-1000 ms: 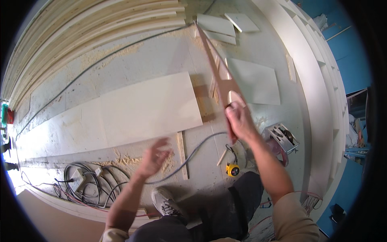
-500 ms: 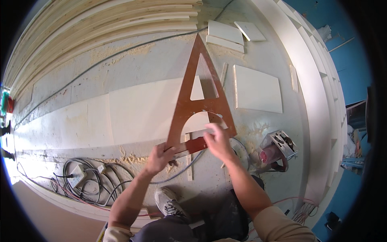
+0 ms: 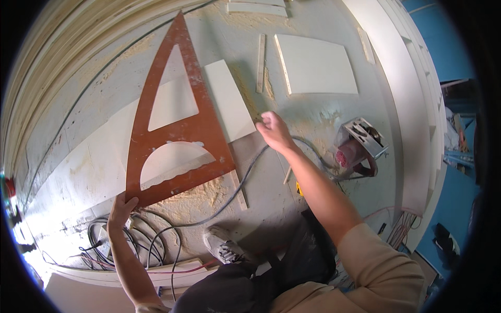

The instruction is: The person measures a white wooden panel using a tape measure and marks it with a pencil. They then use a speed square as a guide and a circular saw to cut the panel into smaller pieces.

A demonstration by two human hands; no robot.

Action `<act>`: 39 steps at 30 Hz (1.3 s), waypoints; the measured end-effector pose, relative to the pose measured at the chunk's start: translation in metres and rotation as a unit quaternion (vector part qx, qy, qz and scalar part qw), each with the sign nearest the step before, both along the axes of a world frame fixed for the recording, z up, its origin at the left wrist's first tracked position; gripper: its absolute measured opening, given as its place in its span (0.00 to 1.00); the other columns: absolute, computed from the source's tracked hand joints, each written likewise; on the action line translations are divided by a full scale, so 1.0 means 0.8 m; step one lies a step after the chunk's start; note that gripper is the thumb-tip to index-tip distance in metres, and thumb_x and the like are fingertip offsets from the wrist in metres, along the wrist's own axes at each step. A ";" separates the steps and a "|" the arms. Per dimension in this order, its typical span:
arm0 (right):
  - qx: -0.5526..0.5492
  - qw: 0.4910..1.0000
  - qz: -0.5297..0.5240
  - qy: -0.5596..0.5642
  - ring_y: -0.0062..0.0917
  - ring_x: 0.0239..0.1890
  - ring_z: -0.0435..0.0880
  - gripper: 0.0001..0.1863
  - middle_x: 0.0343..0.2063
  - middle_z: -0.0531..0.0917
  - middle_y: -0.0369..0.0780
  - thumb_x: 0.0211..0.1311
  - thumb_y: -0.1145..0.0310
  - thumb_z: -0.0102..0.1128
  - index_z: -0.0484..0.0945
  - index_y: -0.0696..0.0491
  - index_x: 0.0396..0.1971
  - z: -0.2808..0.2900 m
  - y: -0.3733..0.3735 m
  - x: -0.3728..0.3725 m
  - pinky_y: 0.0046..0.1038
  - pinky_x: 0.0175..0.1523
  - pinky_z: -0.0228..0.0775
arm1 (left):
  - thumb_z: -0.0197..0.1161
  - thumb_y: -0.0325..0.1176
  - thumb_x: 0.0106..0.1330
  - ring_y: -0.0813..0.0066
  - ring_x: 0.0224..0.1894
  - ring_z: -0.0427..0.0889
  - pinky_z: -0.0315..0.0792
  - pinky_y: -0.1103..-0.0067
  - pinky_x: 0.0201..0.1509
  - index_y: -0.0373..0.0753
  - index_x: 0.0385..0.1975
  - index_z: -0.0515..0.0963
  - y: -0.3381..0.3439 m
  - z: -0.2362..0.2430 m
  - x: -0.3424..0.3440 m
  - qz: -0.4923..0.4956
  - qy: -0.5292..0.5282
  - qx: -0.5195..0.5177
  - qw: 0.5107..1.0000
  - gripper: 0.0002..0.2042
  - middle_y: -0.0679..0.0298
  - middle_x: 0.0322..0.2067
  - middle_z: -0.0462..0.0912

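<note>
A large reddish-brown set square, with a triangular and a half-round cut-out, spans the long white board. At its lower left corner, my left hand grips it, thumb on top. Whether the set square lies on the board or hovers just above it, I cannot tell. My right hand is off the set square, beside the board's right end. Its fingers are curled; anything inside them is hidden.
A circular saw with its blade upward stands at the right, its cable running across the floor. Another white panel and a narrow strip lie farther off. Coiled cables sit at the lower left. Stacked boards line the far left.
The set square has moved left and turned somewhat, with my left hand still on its corner. My right hand has left its lower edge and moved up beside the board's end.
</note>
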State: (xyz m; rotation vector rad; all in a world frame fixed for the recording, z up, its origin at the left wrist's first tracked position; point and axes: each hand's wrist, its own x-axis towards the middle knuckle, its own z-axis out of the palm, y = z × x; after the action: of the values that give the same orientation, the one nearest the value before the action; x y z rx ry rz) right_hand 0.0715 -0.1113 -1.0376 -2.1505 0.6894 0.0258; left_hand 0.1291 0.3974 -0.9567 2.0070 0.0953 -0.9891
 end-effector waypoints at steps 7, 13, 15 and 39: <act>0.025 0.997 0.061 0.050 0.48 0.48 0.80 0.28 0.44 0.81 0.56 0.63 0.57 0.57 0.70 0.64 0.53 -0.031 0.017 0.037 0.41 0.53 0.71 | 0.73 0.39 0.55 0.52 0.66 0.65 0.59 0.60 0.70 0.38 0.59 0.71 -0.133 -0.018 -0.032 -0.276 -0.401 0.149 0.861 0.31 0.51 0.64 0.67; -0.004 0.993 0.117 -0.019 0.52 0.48 0.80 0.29 0.45 0.81 0.58 0.68 0.56 0.55 0.71 0.66 0.56 -0.045 0.017 0.034 0.44 0.53 0.71 | 0.80 0.49 0.41 0.49 0.72 0.54 0.49 0.50 0.73 0.43 0.66 0.61 -0.231 -0.090 -0.017 -0.298 -0.483 0.118 0.815 0.49 0.49 0.68 0.56; 0.008 0.994 0.113 0.001 0.52 0.47 0.81 0.28 0.42 0.81 0.58 0.68 0.57 0.56 0.72 0.67 0.55 -0.039 0.016 0.031 0.44 0.52 0.72 | 0.80 0.50 0.39 0.51 0.72 0.55 0.49 0.50 0.73 0.43 0.64 0.63 -0.229 -0.099 0.007 -0.268 -0.481 0.121 0.826 0.49 0.50 0.68 0.58; 0.054 0.998 0.021 -0.005 0.29 0.40 0.83 0.18 0.40 0.81 0.44 0.65 0.72 0.58 0.74 0.58 0.54 0.060 -0.029 -0.089 0.30 0.44 0.76 | 0.56 0.48 0.69 0.61 0.61 0.70 0.54 0.63 0.68 0.37 0.60 0.67 -0.212 -0.150 0.239 -0.020 -0.507 0.312 0.803 0.26 0.56 0.56 0.75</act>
State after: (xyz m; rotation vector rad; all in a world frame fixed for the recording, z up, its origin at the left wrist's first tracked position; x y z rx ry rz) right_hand 0.0003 -0.1345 -0.9895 -2.0604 0.6234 0.0719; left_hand 0.3200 0.2282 -1.0770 2.8991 -0.2433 0.2731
